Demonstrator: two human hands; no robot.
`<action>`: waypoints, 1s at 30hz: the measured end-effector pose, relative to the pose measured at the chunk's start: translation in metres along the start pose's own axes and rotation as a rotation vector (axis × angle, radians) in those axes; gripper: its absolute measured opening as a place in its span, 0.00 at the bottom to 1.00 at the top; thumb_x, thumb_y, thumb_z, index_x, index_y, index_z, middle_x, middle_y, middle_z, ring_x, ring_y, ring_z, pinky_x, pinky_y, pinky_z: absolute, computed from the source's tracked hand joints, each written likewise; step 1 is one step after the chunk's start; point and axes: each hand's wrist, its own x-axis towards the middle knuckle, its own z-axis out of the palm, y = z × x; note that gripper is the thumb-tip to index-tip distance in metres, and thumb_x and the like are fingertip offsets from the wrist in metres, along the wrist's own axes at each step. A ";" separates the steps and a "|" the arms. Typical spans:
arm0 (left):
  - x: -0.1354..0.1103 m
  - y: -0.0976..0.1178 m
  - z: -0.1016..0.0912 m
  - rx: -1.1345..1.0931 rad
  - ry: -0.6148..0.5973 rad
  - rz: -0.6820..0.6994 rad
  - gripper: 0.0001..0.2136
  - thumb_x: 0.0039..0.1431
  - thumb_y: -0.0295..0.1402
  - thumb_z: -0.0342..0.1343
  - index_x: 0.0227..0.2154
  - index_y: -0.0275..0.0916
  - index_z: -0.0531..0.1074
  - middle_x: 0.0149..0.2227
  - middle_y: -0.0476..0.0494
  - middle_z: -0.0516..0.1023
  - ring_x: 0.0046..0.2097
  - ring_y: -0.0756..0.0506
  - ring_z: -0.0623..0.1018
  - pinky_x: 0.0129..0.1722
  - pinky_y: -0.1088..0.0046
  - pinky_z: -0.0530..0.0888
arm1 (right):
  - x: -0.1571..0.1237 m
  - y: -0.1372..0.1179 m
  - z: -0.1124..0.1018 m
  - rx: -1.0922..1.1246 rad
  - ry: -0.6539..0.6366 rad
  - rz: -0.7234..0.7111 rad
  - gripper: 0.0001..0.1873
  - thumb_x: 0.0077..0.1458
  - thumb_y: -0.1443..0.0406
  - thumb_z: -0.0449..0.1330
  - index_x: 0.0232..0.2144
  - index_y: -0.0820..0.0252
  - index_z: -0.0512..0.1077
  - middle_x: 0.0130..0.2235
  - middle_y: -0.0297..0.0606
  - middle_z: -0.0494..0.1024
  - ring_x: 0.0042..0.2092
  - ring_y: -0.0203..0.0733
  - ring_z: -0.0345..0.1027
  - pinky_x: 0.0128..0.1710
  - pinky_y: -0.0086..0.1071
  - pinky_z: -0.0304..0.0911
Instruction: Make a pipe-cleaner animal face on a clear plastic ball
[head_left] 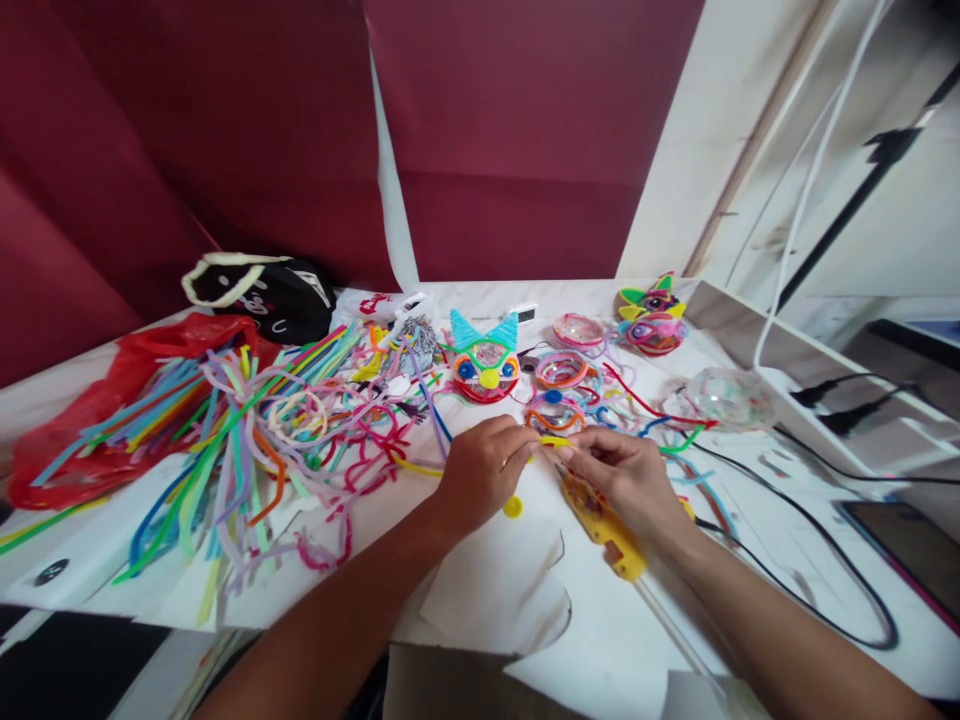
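Over the middle of the table, my left hand [487, 465] and my right hand [619, 470] meet, thumbs and fingertips pinching a yellow pipe cleaner [555, 441] between them. It is bent into a short curve. A small yellow pipe cleaner coil [513, 507] lies on the white surface just below my left hand. Partly under my right wrist is a yellow tool [621, 552] resembling a glue gun. Ahead of both hands stands a pipe cleaner animal head [487, 362] with blue pointed ears, blue eyes and a yellow nose.
Loose pipe cleaners [240, 440] and a red plastic bag [82, 450] spread on the left, before a black bag [262, 300]. Clear bowls [577, 330] wrapped in pipe cleaners stand beyond my hands. Black cable [825, 540] and a phone [904, 550] lie on the right.
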 end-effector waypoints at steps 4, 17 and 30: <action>0.000 -0.002 -0.003 0.282 -0.018 0.119 0.09 0.64 0.27 0.49 0.32 0.38 0.74 0.29 0.46 0.74 0.33 0.48 0.72 0.32 0.74 0.66 | 0.004 0.003 -0.009 -0.226 -0.087 -0.236 0.13 0.54 0.55 0.63 0.31 0.60 0.76 0.27 0.35 0.73 0.28 0.37 0.63 0.26 0.30 0.58; 0.000 0.003 -0.001 0.521 0.026 0.338 0.09 0.60 0.21 0.51 0.28 0.37 0.73 0.25 0.48 0.72 0.30 0.47 0.66 0.29 0.70 0.62 | 0.002 -0.001 -0.008 -0.683 -0.201 -0.550 0.10 0.59 0.68 0.54 0.27 0.61 0.70 0.27 0.36 0.72 0.29 0.37 0.64 0.29 0.30 0.56; 0.001 0.009 0.001 -0.154 0.012 -0.088 0.05 0.60 0.27 0.56 0.30 0.37 0.75 0.27 0.49 0.76 0.30 0.51 0.74 0.31 0.77 0.68 | -0.003 0.000 0.002 -0.132 0.129 -0.250 0.09 0.51 0.60 0.63 0.25 0.60 0.76 0.24 0.34 0.73 0.26 0.35 0.62 0.25 0.29 0.56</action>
